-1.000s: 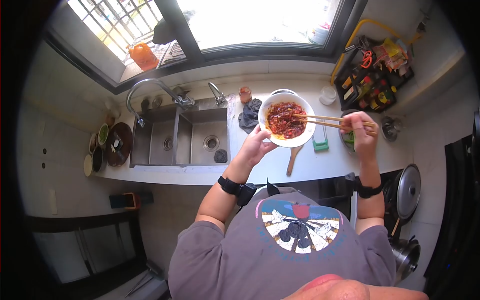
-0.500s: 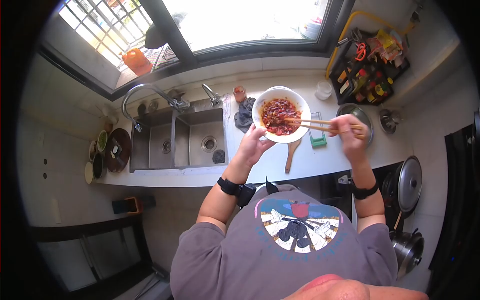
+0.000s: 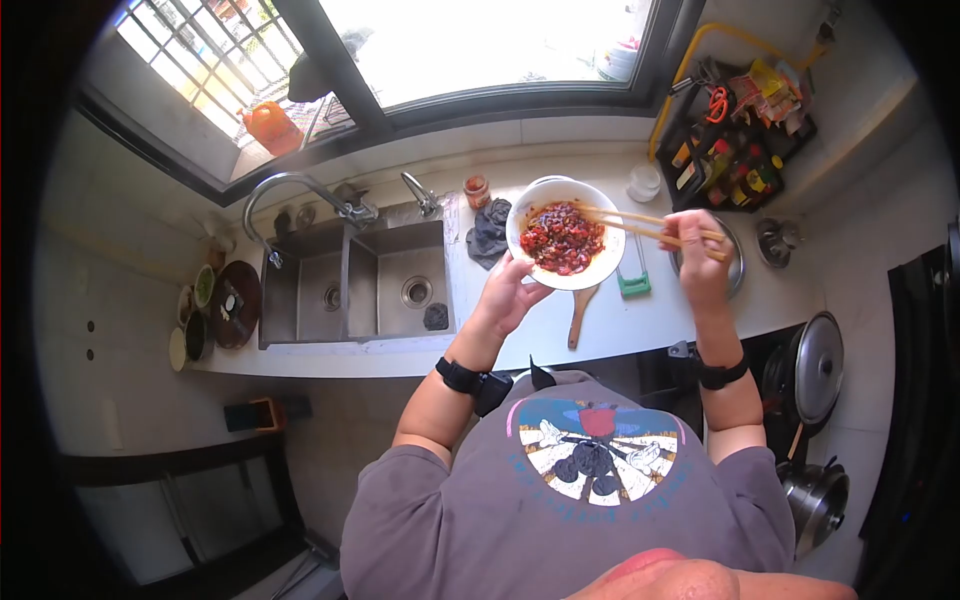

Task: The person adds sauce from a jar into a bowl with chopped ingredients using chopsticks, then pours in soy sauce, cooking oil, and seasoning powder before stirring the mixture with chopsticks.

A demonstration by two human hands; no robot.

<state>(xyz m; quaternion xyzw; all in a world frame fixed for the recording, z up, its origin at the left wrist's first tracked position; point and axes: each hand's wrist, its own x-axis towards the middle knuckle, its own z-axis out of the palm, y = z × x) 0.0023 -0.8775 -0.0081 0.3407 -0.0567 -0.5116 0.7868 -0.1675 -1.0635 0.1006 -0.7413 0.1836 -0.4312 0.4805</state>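
Observation:
My left hand [image 3: 513,296] grips the lower left rim of a white bowl [image 3: 611,262], holding it tilted above the counter. Inside lies a glossy dark-red chopped mixture [image 3: 560,240]. A pair of wooden chopsticks [image 3: 645,229] is clasped in my right hand [image 3: 697,250], to the right of the bowl. Their tips reach into the upper part of the mixture. Below the bowl a wooden spatula [image 3: 579,318] rests on the counter, partly hidden by it. Beside it is a green-handled peeler-like tool [image 3: 634,285].
A double steel sink [image 3: 350,285] with a faucet [image 3: 300,178] is set in the counter [image 3: 500,345] at left. A dark cloth [image 3: 489,234] and a small jar [image 3: 477,188] stand near the bowl. Bottles fill a black rack [image 3: 735,175] at right; a lidded pan [image 3: 820,367] is below.
The chopstick tips have moved from the middle of the mixture up to its upper edge, and my right hand has shifted slightly. The bowl stays in nearly the same place.

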